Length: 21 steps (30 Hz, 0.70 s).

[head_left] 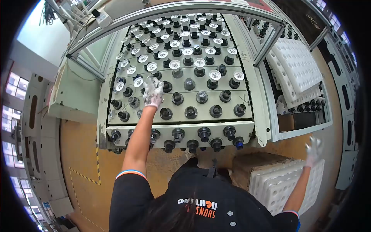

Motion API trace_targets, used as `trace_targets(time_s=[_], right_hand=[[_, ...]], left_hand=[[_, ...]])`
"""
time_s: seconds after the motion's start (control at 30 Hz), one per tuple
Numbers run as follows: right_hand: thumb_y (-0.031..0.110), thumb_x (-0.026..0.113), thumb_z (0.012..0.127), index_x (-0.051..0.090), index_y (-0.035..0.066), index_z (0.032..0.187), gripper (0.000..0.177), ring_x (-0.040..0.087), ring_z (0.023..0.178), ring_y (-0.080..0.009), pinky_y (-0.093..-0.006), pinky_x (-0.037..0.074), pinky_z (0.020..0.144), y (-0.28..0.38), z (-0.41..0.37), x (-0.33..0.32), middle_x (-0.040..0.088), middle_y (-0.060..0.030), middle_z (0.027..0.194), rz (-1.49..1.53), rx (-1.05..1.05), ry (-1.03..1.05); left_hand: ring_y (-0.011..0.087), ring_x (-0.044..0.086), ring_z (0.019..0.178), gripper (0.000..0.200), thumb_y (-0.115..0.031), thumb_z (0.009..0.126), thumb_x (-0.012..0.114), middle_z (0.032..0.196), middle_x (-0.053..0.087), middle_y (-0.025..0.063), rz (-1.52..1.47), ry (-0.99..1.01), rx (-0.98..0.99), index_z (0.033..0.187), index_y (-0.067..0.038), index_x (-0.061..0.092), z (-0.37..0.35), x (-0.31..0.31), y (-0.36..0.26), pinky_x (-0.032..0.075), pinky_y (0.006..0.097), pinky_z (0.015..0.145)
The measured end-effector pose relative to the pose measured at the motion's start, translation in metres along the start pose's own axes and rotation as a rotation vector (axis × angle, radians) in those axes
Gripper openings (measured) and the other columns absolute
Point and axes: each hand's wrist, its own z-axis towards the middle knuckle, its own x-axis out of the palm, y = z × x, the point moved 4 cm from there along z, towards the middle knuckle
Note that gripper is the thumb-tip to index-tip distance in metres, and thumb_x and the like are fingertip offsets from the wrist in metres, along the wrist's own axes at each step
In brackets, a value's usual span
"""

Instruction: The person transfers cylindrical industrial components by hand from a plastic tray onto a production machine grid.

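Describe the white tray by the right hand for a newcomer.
From the grey rack of black sockets, look lower right. There the white holed foam tray lies on a brown cardboard box by the gloved right hand. The other white trays sit farther back, inside a grey frame.

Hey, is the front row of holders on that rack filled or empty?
Empty: the front holders are bare black sockets; the back rows carry white-capped bulbs.

A socket panel point(247, 116) ahead, trays point(297, 65) to the right
In the panel's far rows bulbs point(187, 52) are seated, with bare sockets point(215, 111) in the near ones. The left hand point(153, 92) is set against its left side; the right hand point(313, 149) is held over a tray point(270, 185) on a box point(251, 162), the other trays stacked behind.
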Motion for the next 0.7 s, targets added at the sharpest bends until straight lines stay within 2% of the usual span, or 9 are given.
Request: trace_targets(time_s=[0.03,0.07,0.1,0.13,0.2,0.27,0.33,0.53,0.7], right_hand=[[0.010,0.060,0.089,0.032,0.007,0.139,0.057,0.061,0.098,-0.0214,-0.0325,0.053,0.074,0.022,-0.024,0.050,0.055,-0.0108,0.116,0.064,-0.083,0.121],[0.009,0.060,0.089,0.035,0.009,0.139,0.055,0.059,0.102,-0.0210,-0.0322,0.053,0.075,0.049,-0.043,0.100,0.051,-0.0093,0.123,0.070,0.010,0.284],[0.003,0.063,0.085,0.042,0.012,0.135,0.055,0.063,0.099,-0.0196,-0.0275,0.054,0.065,0.081,-0.071,0.147,0.053,-0.0076,0.115,-0.211,-0.163,0.201],[0.007,0.064,0.084,0.045,0.012,0.132,0.052,0.062,0.096,-0.0174,-0.0258,0.053,0.065,0.089,-0.089,0.179,0.051,-0.0072,0.118,-0.017,-0.113,0.339],[0.011,0.066,0.084,0.048,0.009,0.129,0.049,0.062,0.091,-0.0163,-0.0262,0.052,0.069,0.105,-0.111,0.229,0.052,-0.0083,0.113,-0.239,-0.289,0.467],[0.019,0.067,0.083,0.049,0.005,0.127,0.049,0.062,0.089,-0.0240,-0.0345,0.051,0.081,0.097,-0.117,0.271,0.055,-0.0133,0.111,-0.476,-0.335,0.592],[0.027,0.065,0.084,0.048,0.009,0.126,0.049,0.062,0.089,-0.0325,-0.0409,0.049,0.083,0.100,-0.128,0.314,0.054,-0.0174,0.110,-0.631,-0.741,0.607],[0.033,0.063,0.083,0.043,0.018,0.127,0.051,0.059,0.093,-0.0392,-0.0475,0.046,0.084,0.058,-0.139,0.423,0.053,-0.0194,0.109,-0.843,-0.795,0.714],[0.025,0.063,0.080,0.048,0.016,0.115,0.039,0.062,0.082,-0.0360,-0.0468,0.050,0.072,0.040,-0.152,0.454,0.054,-0.0168,0.102,-0.940,-0.826,0.774]], left_hand=[[0.0465,0.033,0.128,0.058,-0.046,0.092,0.044,0.138,0.038,0.0275,0.083,0.107,-0.039,0.133,-0.005,0.042,0.021,0.017,0.012,0.032,0.0467,0.105],[0.0450,0.048,0.116,0.060,-0.044,0.088,0.051,0.131,0.041,0.0326,0.154,0.071,-0.063,0.132,-0.006,0.038,0.024,0.009,-0.001,0.043,0.0485,0.093],[0.0449,0.050,0.114,0.060,-0.043,0.088,0.051,0.131,0.041,0.0325,0.300,0.076,0.097,0.134,-0.006,0.037,0.037,0.028,0.012,0.044,0.0487,0.092],[0.0449,0.052,0.112,0.061,-0.043,0.088,0.050,0.131,0.041,0.0324,0.432,0.079,0.272,0.135,-0.007,0.035,0.051,0.053,0.031,0.045,0.0488,0.091],[0.0441,0.054,0.109,0.059,-0.040,0.089,0.049,0.130,0.042,0.0311,0.482,0.136,0.446,0.135,-0.008,0.034,0.065,0.089,0.056,0.047,0.0493,0.088],[0.0424,0.055,0.108,0.055,-0.037,0.089,0.051,0.128,0.043,0.0287,0.272,0.270,0.039,0.134,-0.010,0.036,0.044,0.049,0.003,0.047,0.0497,0.086],[0.0415,0.056,0.105,0.054,-0.035,0.088,0.054,0.125,0.044,0.0273,0.239,0.213,0.026,0.133,-0.011,0.036,0.046,0.056,0.006,0.048,0.0499,0.084],[0.0425,0.053,0.110,0.073,-0.035,0.081,0.062,0.131,0.041,0.0263,0.123,0.268,-0.020,0.142,-0.014,0.028,0.041,0.037,-0.003,0.046,0.0481,0.089],[0.0371,0.056,0.105,0.067,-0.026,0.083,0.065,0.122,0.046,0.0219,-0.295,-0.015,0.007,0.139,-0.007,0.033,0.003,0.008,-0.015,0.048,0.0420,0.086]])
